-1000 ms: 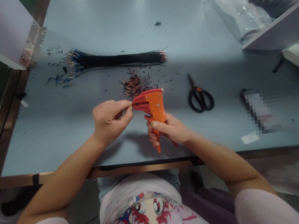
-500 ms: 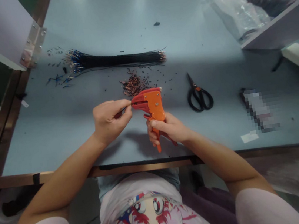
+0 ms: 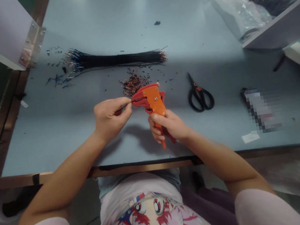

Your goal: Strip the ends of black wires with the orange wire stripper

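Wrapped round the handles of an orange and red wire stripper (image 3: pixel 154 97) is my right hand (image 3: pixel 172 124). The tool stands upright above the table, its red jaws pointing left. My left hand (image 3: pixel 113 118) is closed in a pinch on a thin black wire (image 3: pixel 119 111), right at the mouth of the jaws. Most of the wire is hidden by the fingers. Just beyond the jaws lies a small heap of copper and black wire scraps (image 3: pixel 132 84). Behind it rests a long bundle of black wires (image 3: pixel 119 59) with blue and coppery left ends.
Black-handled scissors (image 3: pixel 199 95) lie right of the tool, points away from me. Further right are a blurred-out object (image 3: pixel 260 109) and a white paper slip (image 3: pixel 250 137). A clear plastic bag (image 3: pixel 241 8) sits at the back right. Blue-ended offcuts (image 3: pixel 56 80) lie left.
The wire stripper has tilted and risen slightly in my right hand, and a red part now sticks out behind its orange body. My left hand has barely moved.
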The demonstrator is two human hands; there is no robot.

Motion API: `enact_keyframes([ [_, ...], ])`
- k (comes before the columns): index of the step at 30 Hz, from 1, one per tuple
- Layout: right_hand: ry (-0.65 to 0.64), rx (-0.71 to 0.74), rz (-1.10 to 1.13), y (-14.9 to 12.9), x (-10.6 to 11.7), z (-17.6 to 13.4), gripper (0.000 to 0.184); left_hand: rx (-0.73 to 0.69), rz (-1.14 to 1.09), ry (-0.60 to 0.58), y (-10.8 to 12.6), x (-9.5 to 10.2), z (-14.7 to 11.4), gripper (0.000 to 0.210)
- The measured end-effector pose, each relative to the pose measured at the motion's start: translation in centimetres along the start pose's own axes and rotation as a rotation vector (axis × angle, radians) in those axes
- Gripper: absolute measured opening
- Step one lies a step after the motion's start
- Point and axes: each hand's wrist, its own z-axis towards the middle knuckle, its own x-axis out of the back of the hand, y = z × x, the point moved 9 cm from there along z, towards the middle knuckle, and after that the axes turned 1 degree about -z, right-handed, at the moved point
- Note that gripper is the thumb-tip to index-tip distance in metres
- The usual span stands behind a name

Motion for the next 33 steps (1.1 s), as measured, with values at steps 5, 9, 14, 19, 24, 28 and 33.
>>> enact_keyframes([
  [5, 0.213, 0.010, 0.141, -1.5, 3.6, 0.0, 0.037, 0.143, -0.063, 0.028, -2.5, 0.3, 0.4, 0.009],
  [9, 0.253, -0.073, 0.181, -1.1, 4.8, 0.1, 0.034, 0.255, -0.153, -0.010, -4.2, -0.7, 0.4, 0.007],
  [14, 0.243, -0.130, 0.170, 0.1, 4.3, 0.1, 0.030, 0.289, -0.201, -0.036, -4.1, -1.2, 0.3, 0.007],
  [19, 0.265, -0.137, 0.171, 0.2, 4.3, 0.2, 0.029, 0.332, -0.120, -0.261, -4.3, -2.3, 0.0, 0.012],
  [24, 0.269, -0.078, 0.163, -0.1, 4.6, 0.3, 0.027, 0.324, -0.008, -0.738, -4.8, -6.0, -2.3, 0.016],
  [28, 0.295, -0.075, 0.171, -0.1, 4.8, 0.3, 0.028, 0.232, -0.072, -0.569, -4.6, -6.1, -1.7, 0.016],
  [33, 0.271, -0.064, 0.165, -0.2, 4.6, 0.2, 0.027, 0.199, -0.122, -0.199, -4.5, -3.6, -0.4, 0.011],
])
